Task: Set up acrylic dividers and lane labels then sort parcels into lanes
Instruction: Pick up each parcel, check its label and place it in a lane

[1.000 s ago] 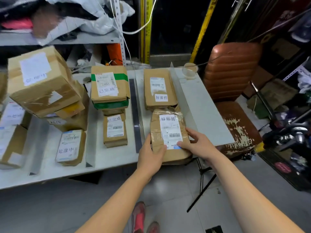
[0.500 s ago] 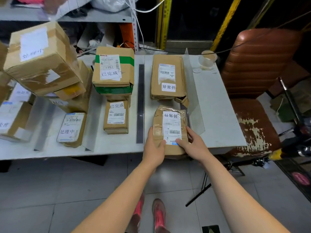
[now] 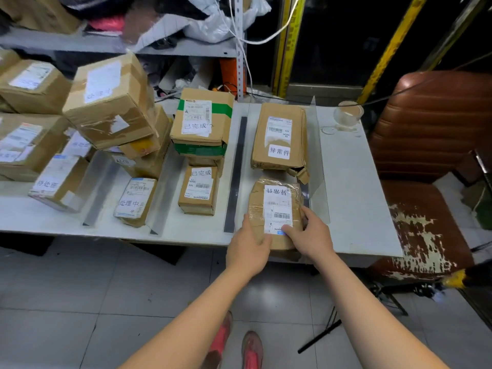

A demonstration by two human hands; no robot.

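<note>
Brown parcel (image 3: 277, 206) is lying at the surface's (image 3: 351, 195) 6 o'clock edge. Curled fingers (image 3: 308, 212) are grasping it, the left hand (image 3: 247, 251) at its 7 o'clock corner and the right hand (image 3: 311, 235) at 4 o'clock.

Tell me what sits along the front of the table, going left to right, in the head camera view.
parcel marked 待处理 → first clear divider → parcel marked 处理中 → second clear divider → small parcel marked 已完成 → dark strip → taped parcel, held by left hand and right hand → third clear divider → brown chair
</note>
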